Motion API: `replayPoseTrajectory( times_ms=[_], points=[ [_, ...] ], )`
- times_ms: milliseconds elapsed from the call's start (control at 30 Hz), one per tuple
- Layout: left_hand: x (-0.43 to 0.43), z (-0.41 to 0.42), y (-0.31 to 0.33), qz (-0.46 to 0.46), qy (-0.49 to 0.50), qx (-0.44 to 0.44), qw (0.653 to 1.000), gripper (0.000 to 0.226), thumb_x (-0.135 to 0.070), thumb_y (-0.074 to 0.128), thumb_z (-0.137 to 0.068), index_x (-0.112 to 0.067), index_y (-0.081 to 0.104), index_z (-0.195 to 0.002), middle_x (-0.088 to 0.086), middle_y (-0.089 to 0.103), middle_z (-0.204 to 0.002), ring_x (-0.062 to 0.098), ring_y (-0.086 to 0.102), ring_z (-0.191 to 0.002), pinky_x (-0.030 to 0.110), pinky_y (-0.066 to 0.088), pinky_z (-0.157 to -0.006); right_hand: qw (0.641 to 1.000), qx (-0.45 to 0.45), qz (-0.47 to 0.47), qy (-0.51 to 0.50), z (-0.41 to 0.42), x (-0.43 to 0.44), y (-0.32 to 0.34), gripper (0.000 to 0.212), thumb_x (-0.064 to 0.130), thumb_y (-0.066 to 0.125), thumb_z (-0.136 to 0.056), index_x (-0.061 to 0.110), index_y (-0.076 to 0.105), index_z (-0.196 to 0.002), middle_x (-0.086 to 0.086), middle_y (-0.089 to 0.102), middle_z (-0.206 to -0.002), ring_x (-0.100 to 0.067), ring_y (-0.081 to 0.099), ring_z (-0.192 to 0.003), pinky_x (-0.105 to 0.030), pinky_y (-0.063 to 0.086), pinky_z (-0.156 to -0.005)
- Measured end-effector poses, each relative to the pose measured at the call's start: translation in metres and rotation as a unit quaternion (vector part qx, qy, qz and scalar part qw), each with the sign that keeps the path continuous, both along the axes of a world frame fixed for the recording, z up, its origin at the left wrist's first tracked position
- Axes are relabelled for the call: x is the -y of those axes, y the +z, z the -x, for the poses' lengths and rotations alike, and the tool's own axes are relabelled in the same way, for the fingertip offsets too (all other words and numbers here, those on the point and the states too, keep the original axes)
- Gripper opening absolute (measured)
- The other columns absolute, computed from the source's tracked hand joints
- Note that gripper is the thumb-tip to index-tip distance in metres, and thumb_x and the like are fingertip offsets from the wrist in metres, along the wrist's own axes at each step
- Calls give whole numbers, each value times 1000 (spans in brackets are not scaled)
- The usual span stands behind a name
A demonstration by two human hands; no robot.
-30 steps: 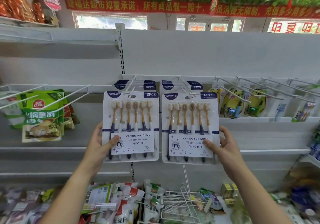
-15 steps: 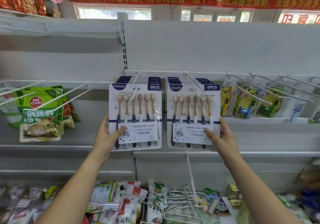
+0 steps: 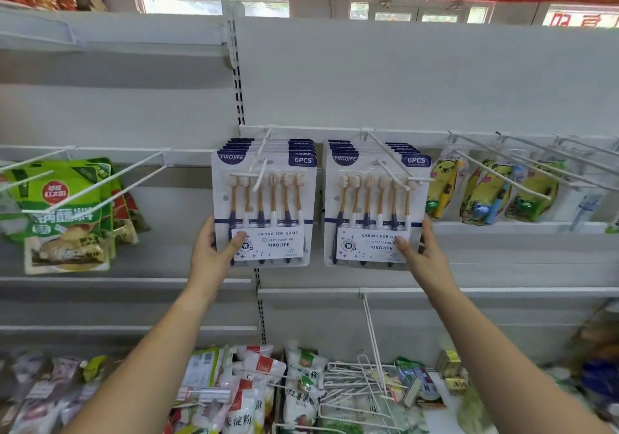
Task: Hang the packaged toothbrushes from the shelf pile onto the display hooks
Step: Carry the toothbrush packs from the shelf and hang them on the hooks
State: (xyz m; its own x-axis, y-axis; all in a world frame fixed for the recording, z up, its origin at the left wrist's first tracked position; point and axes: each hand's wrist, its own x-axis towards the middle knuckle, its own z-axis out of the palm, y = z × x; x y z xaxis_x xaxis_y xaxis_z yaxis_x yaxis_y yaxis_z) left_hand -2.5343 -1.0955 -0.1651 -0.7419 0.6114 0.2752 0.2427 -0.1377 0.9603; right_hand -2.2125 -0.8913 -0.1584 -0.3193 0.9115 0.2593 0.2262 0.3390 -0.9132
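Two white YIKOJIFE six-brush toothbrush packs hang side by side on white display hooks, each in front of several identical packs. My left hand [image 3: 214, 252] pinches the lower left corner of the left pack [image 3: 268, 199], thumb on its label. My right hand [image 3: 420, 254] grips the lower right corner of the right pack [image 3: 371, 205] the same way. The left hook [image 3: 259, 169] and the right hook [image 3: 390, 162] pass through the packs' tops and stick out toward me.
Yellow children's toothbrush packs [image 3: 482, 192] hang on hooks to the right. Green sauce pouches [image 3: 63, 212] hang at left behind long wire hooks [image 3: 100, 195]. Below lie mixed food packets [image 3: 254, 390] and loose wire hooks [image 3: 361, 383]. A hook arm [image 3: 370, 329] juts from the lower rail.
Both hands have pushed the two front packs up and back along their hooks, closer to the packs behind. The view has tilted down slightly and moved closer.
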Motion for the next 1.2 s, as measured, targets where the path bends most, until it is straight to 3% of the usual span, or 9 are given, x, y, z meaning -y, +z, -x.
replayPoseTrajectory(
  times_ms=[167,233,300,467,667,833,1033,1200],
  points=[
    [14,5,-7,115,82,9,990,69,-36,79,-87,-18,49,-146,4,63,-126,24,60,-118,41,49,-100,997,74,10,-36,-12,6,2,73,45,66,-94,21,34,-155,-10,47,-149,-28,49,-132,-51,43,-109],
    [29,6,-8,204,97,-81,971,61,-43,72,-91,-18,53,-143,6,64,-128,28,59,-120,46,46,-104,988,152,-15,-36,-25,14,0,70,47,63,-94,15,40,-152,-10,46,-150,-27,47,-135,-48,41,-111],
    [43,2,-1,287,102,-234,923,57,-53,61,-95,-18,57,-140,4,68,-125,27,61,-117,45,41,-105,969,239,-51,-13,-40,26,2,68,51,60,-95,14,45,-149,-10,49,-147,-26,48,-134,-46,40,-111],
    [56,-26,40,372,10,-435,820,79,-79,38,-91,-23,55,-144,0,64,-137,21,58,-126,42,43,-107,922,361,-140,25,-73,57,30,69,62,55,-92,21,48,-147,-2,53,-144,-21,52,-130,-42,43,-108],
    [36,-84,54,315,-78,-451,832,108,-99,11,-73,-29,53,-144,-6,62,-139,16,57,-127,43,42,-111,915,370,-159,-26,-126,102,47,78,73,44,-87,24,48,-147,1,55,-143,-18,52,-129,-40,43,-108],
    [2,-155,45,284,-177,-495,802,114,-102,5,-66,-33,57,-140,-10,60,-142,13,55,-129,41,43,-111,885,434,-155,-64,-195,132,42,72,72,45,-91,29,44,-149,6,52,-145,-15,47,-133,-35,37,-111],
    [-46,-283,42,264,-303,-532,745,94,-96,25,-75,-38,49,-145,-15,54,-147,9,51,-132,37,42,-110,878,449,-126,-108,-301,156,39,83,84,31,-85,31,45,-148,10,54,-142,-11,49,-130,-31,38,-108],
    [-96,-410,49,222,-372,-535,725,111,-105,18,-62,-37,50,-144,-15,55,-145,8,54,-128,37,46,-107,884,441,-86,-127,-397,159,35,82,85,28,-85,34,45,-147,15,51,-143,-8,46,-130,-32,38,-111]
  ],
)
